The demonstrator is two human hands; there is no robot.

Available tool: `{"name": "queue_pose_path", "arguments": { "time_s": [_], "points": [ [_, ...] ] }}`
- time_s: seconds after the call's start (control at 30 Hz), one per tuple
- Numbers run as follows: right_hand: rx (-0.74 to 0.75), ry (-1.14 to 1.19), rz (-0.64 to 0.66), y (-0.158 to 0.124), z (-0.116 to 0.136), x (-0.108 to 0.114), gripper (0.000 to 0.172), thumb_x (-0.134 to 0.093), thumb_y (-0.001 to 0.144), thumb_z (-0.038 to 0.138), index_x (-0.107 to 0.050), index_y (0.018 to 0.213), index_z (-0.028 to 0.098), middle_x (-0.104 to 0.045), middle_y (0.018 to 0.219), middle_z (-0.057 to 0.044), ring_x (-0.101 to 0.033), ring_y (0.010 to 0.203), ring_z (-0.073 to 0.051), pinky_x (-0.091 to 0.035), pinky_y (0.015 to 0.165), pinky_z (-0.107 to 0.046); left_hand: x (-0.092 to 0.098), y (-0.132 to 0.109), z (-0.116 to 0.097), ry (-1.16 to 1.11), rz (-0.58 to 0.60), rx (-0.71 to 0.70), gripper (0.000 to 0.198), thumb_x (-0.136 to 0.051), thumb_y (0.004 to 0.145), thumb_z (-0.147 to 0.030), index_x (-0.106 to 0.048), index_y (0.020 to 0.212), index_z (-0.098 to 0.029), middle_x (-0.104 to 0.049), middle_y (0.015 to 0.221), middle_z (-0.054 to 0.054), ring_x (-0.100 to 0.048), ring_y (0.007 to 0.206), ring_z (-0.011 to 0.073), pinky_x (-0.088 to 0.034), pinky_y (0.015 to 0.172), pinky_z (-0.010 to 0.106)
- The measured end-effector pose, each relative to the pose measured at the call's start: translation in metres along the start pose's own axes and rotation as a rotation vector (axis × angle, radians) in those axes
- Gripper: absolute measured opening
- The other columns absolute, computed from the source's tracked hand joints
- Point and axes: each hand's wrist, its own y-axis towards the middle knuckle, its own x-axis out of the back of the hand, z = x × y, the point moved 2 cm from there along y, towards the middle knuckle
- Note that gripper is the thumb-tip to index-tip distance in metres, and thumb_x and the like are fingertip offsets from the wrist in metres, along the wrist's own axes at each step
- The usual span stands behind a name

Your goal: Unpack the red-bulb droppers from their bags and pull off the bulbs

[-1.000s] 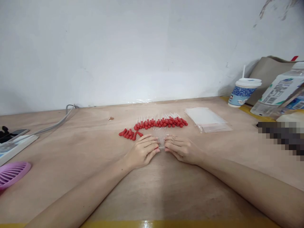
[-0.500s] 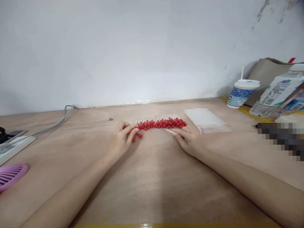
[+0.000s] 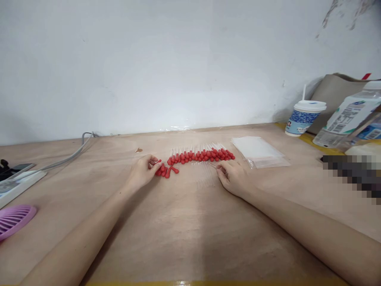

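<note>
My left hand (image 3: 143, 171) pinches a red rubber bulb (image 3: 158, 161) between thumb and fingers. Just under and beside it lie several loose red bulbs (image 3: 168, 172) on the table. My right hand (image 3: 233, 176) is closed on a thin clear dropper tube (image 3: 213, 165), its tip pointing left. Below the row, clear loose tubes (image 3: 204, 174) lie side by side between the hands. Behind them is a row of droppers (image 3: 202, 155), red bulbs toward me and clear stems toward the wall.
Clear plastic bags (image 3: 257, 149) lie right of the row. A paper cup with a straw (image 3: 303, 118), a plastic bottle (image 3: 348, 117) and a beige bag (image 3: 330, 91) stand at the far right. At left are a power strip (image 3: 26, 184), a grey cable (image 3: 67, 159) and a pink fan (image 3: 16, 220).
My left hand has moved left, from the end of the dropper row to the loose bulbs, and now pinches one. The right hand stays near the tubes, shifted only slightly.
</note>
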Motion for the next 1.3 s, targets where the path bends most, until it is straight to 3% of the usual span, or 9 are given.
{"name": "queue_pose_path", "arguments": {
  "time_s": [0.2, 0.33, 0.43, 0.6, 0.77, 0.83, 1.07, 1.2, 1.3],
  "points": [
    [0.059, 0.037, 0.0, 0.0, 0.005, -0.004, 0.016, -0.044, 0.082, 0.022, -0.059, 0.083, 0.019, -0.064, 0.074, -0.004, -0.056, 0.071, -0.017, -0.036, 0.07, -0.031, -0.01, 0.002, 0.01, -0.055, -0.024, -0.004, 0.028, -0.051, 0.075, -0.043, -0.057, 0.084, -0.017, -0.062, 0.075, 0.003, -0.056, 0.063, 0.0145, -0.043, 0.057, 0.025],
    [0.073, 0.023, 0.04, 0.0, 0.011, -0.002, 0.018, -0.048, 0.082, 0.031, -0.06, 0.088, 0.019, -0.065, 0.078, -0.004, -0.056, 0.076, -0.018, -0.035, 0.073, -0.032, -0.008, -0.002, 0.004, -0.025, -0.07, -0.007, 0.03, -0.048, 0.077, -0.044, -0.058, 0.085, -0.017, -0.061, 0.08, 0.003, -0.056, 0.063, 0.0143, -0.043, 0.061, 0.027],
    [0.073, 0.02, 0.068, 0.001, 0.014, 0.0, 0.021, -0.052, 0.081, 0.036, -0.061, 0.088, 0.019, -0.065, 0.08, -0.004, -0.055, 0.079, -0.019, -0.035, 0.075, -0.034, -0.004, -0.008, -0.006, 0.047, -0.199, -0.06, 0.027, -0.05, 0.077, -0.042, -0.06, 0.082, -0.018, -0.057, 0.079, 0.002, -0.054, 0.063, 0.0143, -0.043, 0.063, 0.028],
    [0.077, 0.041, 0.084, 0.002, 0.015, 0.002, 0.027, -0.053, 0.08, 0.042, -0.061, 0.09, 0.019, -0.064, 0.086, -0.006, -0.056, 0.082, -0.019, -0.036, 0.079, -0.036, -0.008, -0.014, -0.015, 0.086, -0.4, -0.265, 0.027, -0.05, 0.079, -0.036, -0.055, 0.06, -0.018, -0.048, 0.068, 0.002, -0.051, 0.072, 0.0165, -0.042, 0.068, 0.028],
    [0.098, 0.096, 0.12, 0.002, 0.011, 0.005, 0.033, -0.055, 0.077, 0.046, -0.06, 0.096, 0.019, -0.06, 0.092, -0.008, -0.054, 0.086, -0.021, -0.039, 0.079, -0.037, -0.015, -0.016, -0.011, 0.136, -0.49, -0.395, 0.014, -0.051, 0.08, -0.026, -0.061, 0.083, -0.019, -0.055, 0.087, 0.006, -0.051, 0.086, 0.0205, -0.04, 0.081, 0.035],
    [0.099, 0.113, 0.144, 0.001, 0.01, 0.007, 0.035, -0.056, 0.076, 0.047, -0.06, 0.097, 0.019, -0.059, 0.091, -0.008, -0.053, 0.085, -0.021, -0.04, 0.079, -0.038, -0.018, -0.019, -0.011, 0.138, -0.518, -0.428, 0.012, -0.053, 0.078, -0.025, -0.062, 0.084, -0.02, -0.057, 0.09, 0.007, -0.051, 0.089, 0.022, -0.038, 0.083, 0.038],
    [0.084, 0.23, 0.312, 0.004, 0.009, 0.01, 0.058, -0.062, 0.067, 0.058, -0.055, 0.108, 0.018, -0.057, 0.082, -0.005, -0.052, 0.082, -0.02, -0.041, 0.078, -0.038, -0.025, -0.025, -0.04, 0.192, -0.434, -0.521, 0.013, -0.057, 0.077, -0.029, -0.061, 0.068, -0.02, -0.058, 0.098, 0.006, -0.05, 0.09, 0.0231, -0.035, 0.082, 0.04],
    [0.05, 0.261, 0.336, 0.006, 0.012, 0.008, 0.069, -0.062, 0.064, 0.061, -0.051, 0.114, 0.015, -0.056, 0.08, -0.004, -0.053, 0.083, -0.02, -0.042, 0.078, -0.038, -0.029, -0.003, -0.055, 0.233, -0.256, -0.498, 0.014, -0.056, 0.078, -0.03, -0.061, 0.086, -0.021, -0.057, 0.098, 0.007, -0.049, 0.093, 0.0236, -0.036, 0.081, 0.039],
    [0.009, 0.251, 0.337, 0.007, 0.014, 0.003, 0.074, -0.062, 0.061, 0.063, -0.05, 0.115, 0.014, -0.057, 0.079, -0.004, -0.054, 0.081, -0.02, -0.043, 0.076, -0.037, -0.035, 0.019, -0.061, 0.233, -0.142, -0.494, 0.018, -0.059, 0.075, -0.037, -0.061, 0.084, -0.021, -0.056, 0.094, 0.006, -0.048, 0.094, 0.0238, -0.035, 0.083, 0.04]
  ]
}}
